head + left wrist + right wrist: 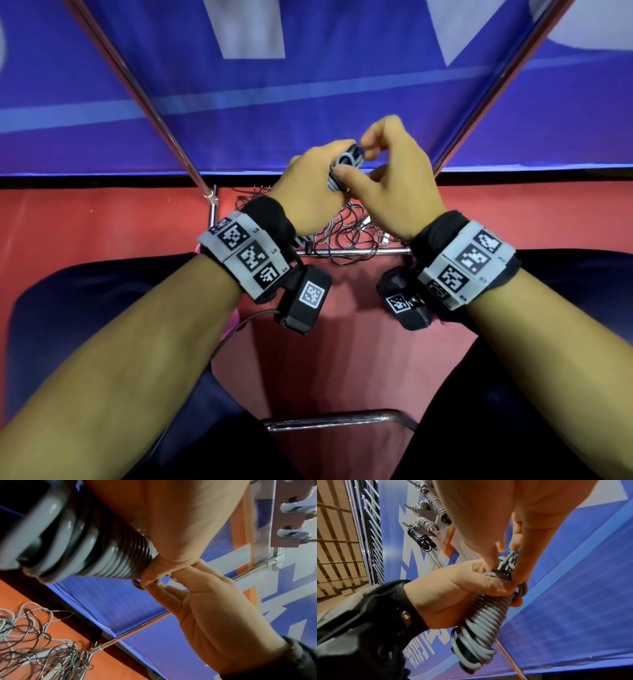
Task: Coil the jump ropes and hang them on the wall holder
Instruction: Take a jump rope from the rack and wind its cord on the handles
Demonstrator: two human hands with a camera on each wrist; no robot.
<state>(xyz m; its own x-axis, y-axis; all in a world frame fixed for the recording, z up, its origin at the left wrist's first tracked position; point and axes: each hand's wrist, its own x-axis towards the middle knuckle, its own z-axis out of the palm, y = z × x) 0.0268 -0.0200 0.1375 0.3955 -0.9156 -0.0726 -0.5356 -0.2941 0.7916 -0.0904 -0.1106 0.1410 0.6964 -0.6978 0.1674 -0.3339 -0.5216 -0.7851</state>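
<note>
Near the far blue banner (308, 85), above the rope tangle (349, 229), a grey jump rope (342, 164) is being coiled tight.
The left hand (308, 186) is gripping the wound bundle round its middle; the right hand (394, 178) is pinching the end loops at its top; if that pinch is slipping before the tuck, the springy turns are likely unwinding into the tangle; the wall holder (279, 520), higher on the banner, is carrying other coils (435, 503).
</note>
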